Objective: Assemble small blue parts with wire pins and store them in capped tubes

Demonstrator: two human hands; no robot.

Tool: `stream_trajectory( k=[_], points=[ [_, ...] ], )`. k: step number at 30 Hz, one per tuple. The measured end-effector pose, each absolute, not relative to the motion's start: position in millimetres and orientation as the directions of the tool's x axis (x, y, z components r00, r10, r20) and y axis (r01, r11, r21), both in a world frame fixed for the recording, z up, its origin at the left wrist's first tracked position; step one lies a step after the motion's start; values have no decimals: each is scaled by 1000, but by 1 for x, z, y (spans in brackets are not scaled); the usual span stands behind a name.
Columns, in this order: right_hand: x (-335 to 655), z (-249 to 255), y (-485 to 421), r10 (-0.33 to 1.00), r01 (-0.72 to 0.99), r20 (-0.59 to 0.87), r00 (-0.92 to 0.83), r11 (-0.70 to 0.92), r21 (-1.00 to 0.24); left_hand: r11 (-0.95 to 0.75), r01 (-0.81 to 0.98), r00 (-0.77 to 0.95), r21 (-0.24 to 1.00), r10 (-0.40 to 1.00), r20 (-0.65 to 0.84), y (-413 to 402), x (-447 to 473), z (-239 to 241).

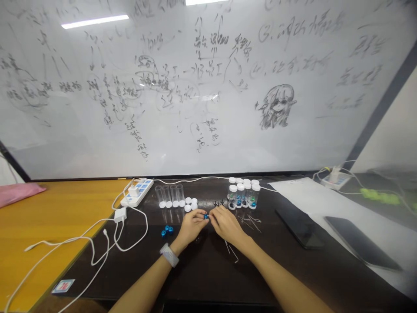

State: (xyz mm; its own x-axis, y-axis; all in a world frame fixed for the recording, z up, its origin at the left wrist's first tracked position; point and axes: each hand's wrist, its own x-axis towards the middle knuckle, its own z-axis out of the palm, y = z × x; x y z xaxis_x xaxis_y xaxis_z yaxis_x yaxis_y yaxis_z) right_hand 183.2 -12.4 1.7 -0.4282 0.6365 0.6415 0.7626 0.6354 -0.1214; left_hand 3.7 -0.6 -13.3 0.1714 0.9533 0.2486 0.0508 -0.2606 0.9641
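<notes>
In front of me, my left hand (pixel 193 224) pinches a small shiny blue ball (pixel 206 216) between thumb and fingers. My right hand (pixel 225 222) meets it from the other side, fingers closed right beside the ball; what they grip is hidden. Several more blue balls (pixel 167 231) lie on the dark table left of my left hand. Thin bent metal wires (pixel 250 221) rest to the right of my right hand, and another wire (pixel 231 252) lies below it.
Clear tubes (pixel 170 196) stand behind my left hand, with loose white caps (pixel 190 204) beside them. Capped tubes (pixel 244 196) with coloured balls stand at back right. A power strip (pixel 137 193) and white cables (pixel 94 239) lie left; dark phones (pixel 298 228) lie right.
</notes>
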Motion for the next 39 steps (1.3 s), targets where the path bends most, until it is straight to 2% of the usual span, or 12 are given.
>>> stream_trajectory(
  k=[3,5,14,21,27,32,39],
  points=[
    [182,2,-13,636,774,634,-440,627,-91,-263,33,174,964,951,254,1,3,-15],
    [181,2,-13,643,769,636,-426,628,-120,-246,21,181,969,954,238,1,3,-16],
    [182,-5,-7,788,675,594,-165,529,-514,-237,72,190,969,957,220,0,2,-12],
    [178,-11,0,835,438,517,-187,542,-718,-233,76,111,969,968,224,3,0,-14],
    [176,-26,12,936,66,327,-130,337,-939,-257,79,150,963,958,244,3,-2,-14],
    [179,-22,15,977,-136,162,-137,143,-980,-264,99,153,959,957,248,3,-2,-12],
    [177,-21,11,990,-220,64,-124,36,-975,-328,146,165,933,938,304,6,-3,-18]
  ],
)
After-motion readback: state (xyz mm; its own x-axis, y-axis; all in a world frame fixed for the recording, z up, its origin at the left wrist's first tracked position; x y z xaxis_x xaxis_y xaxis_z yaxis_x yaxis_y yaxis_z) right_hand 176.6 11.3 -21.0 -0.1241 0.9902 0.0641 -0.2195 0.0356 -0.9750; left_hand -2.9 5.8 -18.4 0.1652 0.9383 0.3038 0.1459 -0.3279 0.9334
